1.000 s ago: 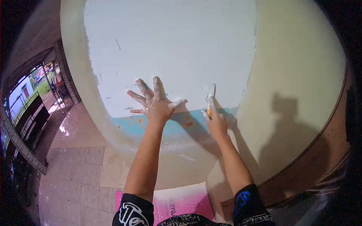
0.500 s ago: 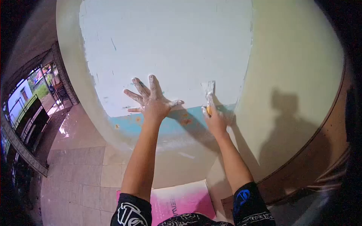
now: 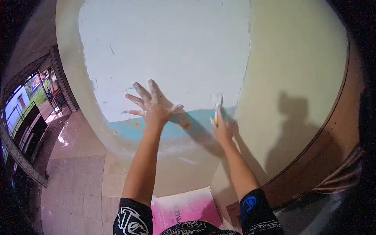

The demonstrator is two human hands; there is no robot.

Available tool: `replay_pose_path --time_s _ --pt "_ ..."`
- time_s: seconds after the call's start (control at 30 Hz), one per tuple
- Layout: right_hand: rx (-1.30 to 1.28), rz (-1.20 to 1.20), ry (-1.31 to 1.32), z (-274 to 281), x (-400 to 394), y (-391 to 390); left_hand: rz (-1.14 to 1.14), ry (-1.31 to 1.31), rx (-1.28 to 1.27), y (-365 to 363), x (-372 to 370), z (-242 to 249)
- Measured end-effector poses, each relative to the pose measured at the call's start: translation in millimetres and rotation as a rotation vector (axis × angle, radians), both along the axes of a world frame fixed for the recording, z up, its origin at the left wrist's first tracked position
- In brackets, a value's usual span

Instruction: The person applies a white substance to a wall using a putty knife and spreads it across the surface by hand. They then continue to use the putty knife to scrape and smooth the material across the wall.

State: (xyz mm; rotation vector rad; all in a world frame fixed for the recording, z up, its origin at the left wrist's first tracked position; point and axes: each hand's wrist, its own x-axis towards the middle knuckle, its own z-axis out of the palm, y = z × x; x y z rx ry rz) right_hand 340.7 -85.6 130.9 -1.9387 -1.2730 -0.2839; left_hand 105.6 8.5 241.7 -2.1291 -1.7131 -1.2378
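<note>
My left hand (image 3: 153, 107) is spread wide against the wall, its fingers and thumb dusted white, over the lower edge of a large white putty patch (image 3: 168, 47). In my right hand (image 3: 222, 128) is a putty knife (image 3: 219, 101) with a yellow handle; its whitish blade points up and lies at the putty near the patch's lower right. Under the patch runs a strip of bare turquoise paint (image 3: 137, 129) with rusty orange spots. My right fingers wrap the handle and hide most of it.
A pink and white box (image 3: 188, 211) with dark lettering lies on the floor below my arms. Tiled floor (image 3: 84, 176) stretches to the left, toward an open doorway with a railing (image 3: 29, 121). A brown board (image 3: 313, 156) borders the cream wall at right.
The view has shifted, so the wall and patch sit further left. My right hand and the putty knife have moved slightly down and rightward on the patch. The left hand stays spread in place.
</note>
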Motion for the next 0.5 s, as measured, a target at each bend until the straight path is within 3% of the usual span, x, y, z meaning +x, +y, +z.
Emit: replay_pose_path --time_s 0.03,0.1,0.13,0.17,0.27,0.3,0.37,0.4,0.43,0.47,0.5 --pt "0.141 0.036 -0.131 -36 12 8 -0.023 0.001 0.002 -7 5 1" --pt "0.209 0.030 -0.230 -59 22 13 -0.074 -0.017 -0.013 -17 23 5" --pt "0.277 0.023 -0.323 -48 18 10 -0.080 0.010 -0.066 -23 32 10" --pt "-0.050 0.024 -0.053 -33 19 8 -0.098 0.006 -0.041 -20 43 3" --pt "-0.094 -0.080 -0.135 11 32 25 -0.135 0.008 -0.042 -20 58 -7" --pt "0.010 -0.069 -0.171 14 38 27 -0.153 0.014 -0.069 -20 61 -6" --pt "-0.006 -0.048 -0.064 20 26 12 -0.139 0.044 -0.088 -22 62 -2" --pt "-0.023 -0.023 0.039 16 20 3 -0.122 0.069 -0.108 -23 61 -2" --pt "0.318 -0.014 -0.322 -23 31 10 -0.123 0.079 -0.121 -24 61 -1" --pt "0.317 -0.015 -0.325 -39 34 4 -0.124 0.075 -0.122 -23 61 -2" --pt "0.109 -0.002 -0.215 -49 36 0 -0.119 0.071 -0.110 -23 62 -4"
